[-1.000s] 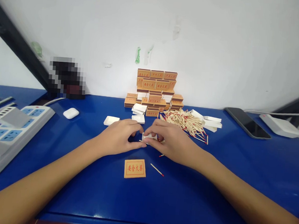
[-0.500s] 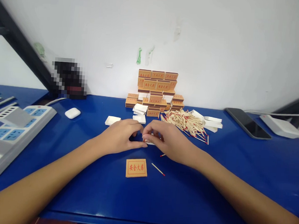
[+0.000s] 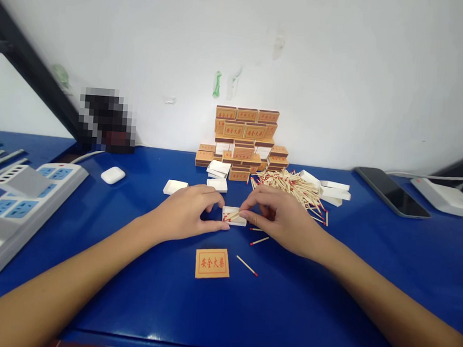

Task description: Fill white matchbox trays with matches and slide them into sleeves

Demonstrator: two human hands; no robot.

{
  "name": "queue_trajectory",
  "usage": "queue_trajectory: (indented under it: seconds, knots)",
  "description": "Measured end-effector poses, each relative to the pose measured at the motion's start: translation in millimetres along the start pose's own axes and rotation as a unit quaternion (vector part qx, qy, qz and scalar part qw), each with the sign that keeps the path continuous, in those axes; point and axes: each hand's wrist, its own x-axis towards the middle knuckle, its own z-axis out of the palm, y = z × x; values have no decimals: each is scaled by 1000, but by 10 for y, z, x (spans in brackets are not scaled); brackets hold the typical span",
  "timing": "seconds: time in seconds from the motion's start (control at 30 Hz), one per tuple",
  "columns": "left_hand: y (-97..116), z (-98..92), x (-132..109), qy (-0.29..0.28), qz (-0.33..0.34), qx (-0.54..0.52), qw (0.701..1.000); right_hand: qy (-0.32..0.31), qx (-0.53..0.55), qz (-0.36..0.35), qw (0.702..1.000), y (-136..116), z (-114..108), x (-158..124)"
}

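Observation:
A small white matchbox tray [image 3: 239,223] lies on the blue table with several red-tipped matches in it. My left hand [image 3: 189,210] holds the tray's left end between thumb and fingers. Over its right end, my right hand [image 3: 278,215] pinches matches [image 3: 234,215] between thumb and forefinger; how many is unclear. An orange matchbox sleeve [image 3: 212,263] with red characters lies flat nearer to me. One loose match [image 3: 247,265] is to the right of that sleeve, and more lie by my right hand. Behind that hand spreads a big heap of matches [image 3: 294,188].
Orange matchboxes [image 3: 244,129] are stacked against the wall. White trays lie left [image 3: 175,187] and right [image 3: 333,193] of the heap. A phone [image 3: 391,191] and a white device [image 3: 446,197] are at right. At left are a power strip [image 3: 62,183] and a white case [image 3: 113,175].
My right hand has shifted right, uncovering the tray and its matches. More loose matches now show beside that hand. My left hand has stayed at the tray's left end.

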Motion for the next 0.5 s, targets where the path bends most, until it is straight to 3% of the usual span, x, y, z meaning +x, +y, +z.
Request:
queue_trajectory:
  seconds: [0.3, 0.5]
  knots:
    - [-4, -4, 1, -3, -7, 2, 1000, 2, 18, 31, 999, -37, 77, -21]
    - [-1, -15, 3, -9, -7, 4, 1000, 11, -33, 1, 999, -25, 18, -15]
